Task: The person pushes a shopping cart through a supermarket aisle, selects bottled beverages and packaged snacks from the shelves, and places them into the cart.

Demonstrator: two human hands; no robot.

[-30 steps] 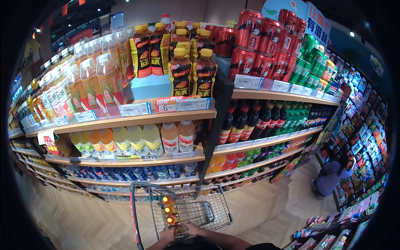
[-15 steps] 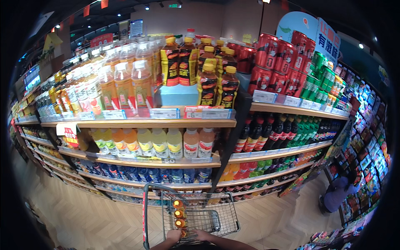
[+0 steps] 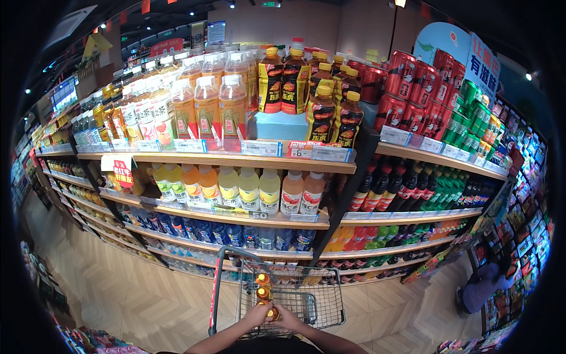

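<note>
My left hand (image 3: 257,314) and my right hand (image 3: 286,318) are close together over a wire shopping cart (image 3: 217,295), fingers curled on a yellow-capped amber bottle (image 3: 272,314) in its near part. Other yellow-capped bottles (image 3: 263,279) stand in a row just beyond my hands, inside the cart. The lower part of the held bottle is partly hidden by my hands.
Wooden shelves (image 3: 218,156) of bottled drinks span the view beyond the cart, with red cans (image 3: 401,82) at upper right. A crouching person (image 3: 477,289) in purple is by a packaged-goods display (image 3: 522,236) on the right. Wood-patterned floor (image 3: 153,295) surrounds the cart.
My hands have risen and moved closer together around the nearest bottle. The view has shifted, with shelves and cart appearing farther right. The person in purple remains low by the display.
</note>
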